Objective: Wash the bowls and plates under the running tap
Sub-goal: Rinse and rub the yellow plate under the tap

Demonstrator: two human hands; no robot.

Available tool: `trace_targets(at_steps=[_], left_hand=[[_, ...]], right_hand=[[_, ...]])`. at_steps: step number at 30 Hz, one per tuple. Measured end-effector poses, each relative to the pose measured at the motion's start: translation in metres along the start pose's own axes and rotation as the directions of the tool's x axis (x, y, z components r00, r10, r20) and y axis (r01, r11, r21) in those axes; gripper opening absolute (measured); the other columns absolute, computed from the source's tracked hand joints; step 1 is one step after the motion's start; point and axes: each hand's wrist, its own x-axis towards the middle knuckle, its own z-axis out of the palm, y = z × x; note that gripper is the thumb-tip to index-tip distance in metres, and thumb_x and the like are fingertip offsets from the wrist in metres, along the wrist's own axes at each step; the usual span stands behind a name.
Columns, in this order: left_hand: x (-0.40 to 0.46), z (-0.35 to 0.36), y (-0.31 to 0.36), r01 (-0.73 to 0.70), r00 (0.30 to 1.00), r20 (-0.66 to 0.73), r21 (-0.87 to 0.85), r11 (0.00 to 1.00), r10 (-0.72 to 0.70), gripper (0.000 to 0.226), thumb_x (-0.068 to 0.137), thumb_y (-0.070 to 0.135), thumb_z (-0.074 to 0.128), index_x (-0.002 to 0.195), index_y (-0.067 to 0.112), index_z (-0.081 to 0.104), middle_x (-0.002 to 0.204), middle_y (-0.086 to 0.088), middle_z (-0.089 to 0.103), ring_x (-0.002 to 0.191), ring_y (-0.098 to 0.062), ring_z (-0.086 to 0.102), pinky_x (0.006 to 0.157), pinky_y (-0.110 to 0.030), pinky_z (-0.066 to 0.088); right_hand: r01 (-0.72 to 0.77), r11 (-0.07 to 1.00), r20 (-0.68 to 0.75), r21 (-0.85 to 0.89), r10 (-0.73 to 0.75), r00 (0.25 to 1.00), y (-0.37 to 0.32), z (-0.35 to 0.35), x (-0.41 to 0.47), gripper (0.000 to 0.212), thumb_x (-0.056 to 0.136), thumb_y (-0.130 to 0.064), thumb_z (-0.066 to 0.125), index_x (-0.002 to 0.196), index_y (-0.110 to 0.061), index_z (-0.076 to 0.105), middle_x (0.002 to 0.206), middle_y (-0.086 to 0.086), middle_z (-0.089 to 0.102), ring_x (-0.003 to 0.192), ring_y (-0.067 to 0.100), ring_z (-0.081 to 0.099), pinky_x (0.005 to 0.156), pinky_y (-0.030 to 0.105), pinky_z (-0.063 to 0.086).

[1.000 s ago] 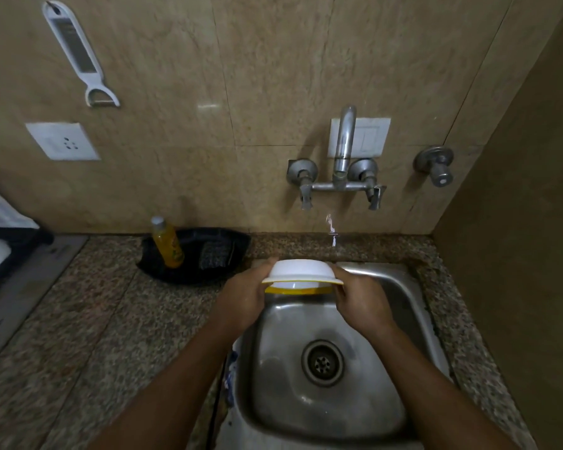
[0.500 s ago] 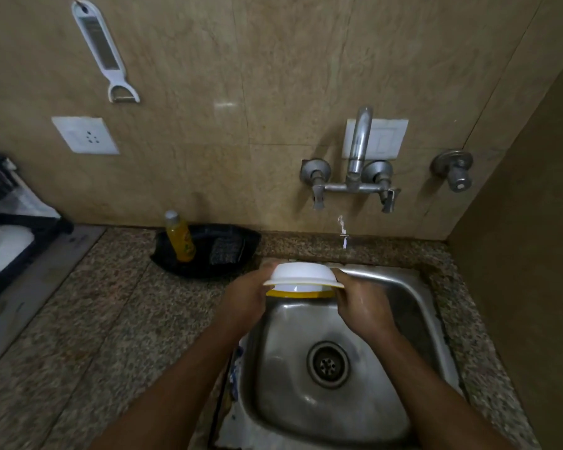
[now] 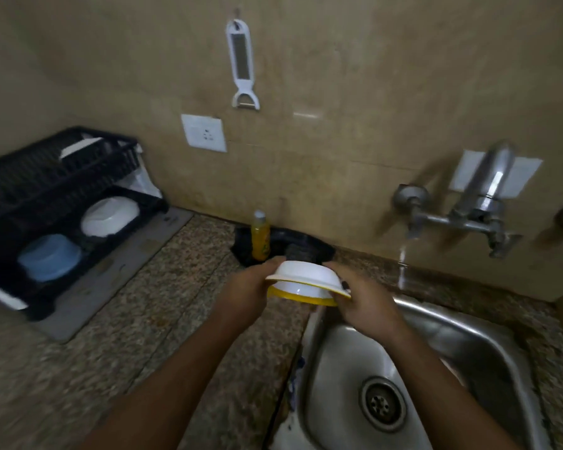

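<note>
A white bowl [image 3: 306, 273] lies upside down on a yellow-rimmed bowl [image 3: 301, 296]; both hands hold the pair over the left rim of the steel sink [image 3: 468, 345]. My left hand [image 3: 244, 293] grips the left edge. On the right edge, my right hand [image 3: 368, 305] curls its fingers round the rims. Water falls from the tap [image 3: 488, 186] to the right of the bowls and misses them. In the black dish rack [image 3: 23, 190] at the left sit an upturned white bowl [image 3: 109, 216] and an upturned blue bowl [image 3: 51, 256].
A yellow soap bottle [image 3: 260, 237] stands in a black tray [image 3: 290, 241] against the wall behind the bowls. A peeler [image 3: 241, 64] hangs on the wall above a socket [image 3: 203, 133]. Granite counter [image 3: 137, 336] lies between rack and sink. The drain [image 3: 382, 404] sits in the basin.
The view has swung left, bringing the dish rack into sight. Both hands have carried the stacked bowls left, from under the tap's stream to the sink's left rim.
</note>
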Motion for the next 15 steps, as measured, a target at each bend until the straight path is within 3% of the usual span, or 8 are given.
trace_targets(at_steps=[3, 7, 10, 13, 15], left_hand=[[-0.001, -0.060, -0.043, 0.035, 0.994, -0.108, 0.046, 0.998, -0.030, 0.041, 0.093, 0.011, 0.061, 0.133, 0.020, 0.060, 0.130, -0.006, 0.064, 0.116, -0.022, 0.061, 0.097, -0.017, 0.036], [-0.003, -0.149, -0.110, 0.074, 0.963, -0.267, 0.108, 0.991, -0.042, 0.043, 0.088, 0.002, 0.063, 0.127, 0.019, 0.065, 0.122, -0.007, 0.069, 0.108, -0.025, 0.066, 0.092, -0.024, 0.045], [0.008, -0.222, -0.152, 0.096, 0.946, -0.322, 0.128, 0.987, -0.051, 0.042, 0.090, 0.010, 0.059, 0.131, 0.021, 0.062, 0.126, -0.006, 0.067, 0.114, -0.023, 0.063, 0.096, -0.024, 0.043], [0.019, -0.293, -0.193, 0.119, 0.944, -0.323, 0.124, 0.985, -0.073, 0.051, 0.093, 0.013, 0.056, 0.141, 0.028, 0.050, 0.141, 0.001, 0.056, 0.130, -0.017, 0.050, 0.106, -0.029, 0.038], [0.019, -0.336, -0.222, 0.164, 0.935, -0.336, 0.118, 0.979, -0.116, 0.053, 0.093, 0.013, 0.054, 0.143, 0.028, 0.045, 0.147, 0.004, 0.048, 0.138, -0.015, 0.040, 0.112, -0.031, 0.034]], right_hand=[[0.140, 0.986, 0.111, 0.085, -0.149, 0.983, -0.059, 0.021, 0.043, 0.056, 0.083, -0.042, 0.055, 0.138, -0.043, 0.043, 0.135, -0.013, 0.056, 0.119, 0.012, 0.056, 0.095, 0.038, 0.049], [0.325, 0.942, 0.139, 0.086, -0.334, 0.932, -0.140, 0.064, 0.106, 0.055, 0.092, -0.035, 0.054, 0.142, -0.042, 0.033, 0.139, -0.014, 0.050, 0.120, 0.011, 0.053, 0.093, 0.033, 0.047], [0.413, 0.910, 0.079, 0.026, -0.414, 0.907, -0.208, 0.093, 0.161, 0.050, 0.091, -0.033, 0.047, 0.140, -0.031, 0.036, 0.129, -0.003, 0.056, 0.110, 0.018, 0.056, 0.075, 0.025, 0.035], [0.433, 0.901, 0.004, 0.012, -0.433, 0.901, -0.272, 0.113, 0.217, 0.055, 0.090, -0.046, 0.040, 0.141, -0.028, 0.034, 0.128, 0.005, 0.058, 0.110, 0.027, 0.058, 0.077, 0.025, 0.035], [0.446, 0.895, -0.062, -0.001, -0.445, 0.893, -0.304, 0.128, 0.257, 0.049, 0.097, -0.034, 0.047, 0.143, -0.024, 0.035, 0.129, 0.007, 0.056, 0.111, 0.028, 0.057, 0.082, 0.030, 0.040]])
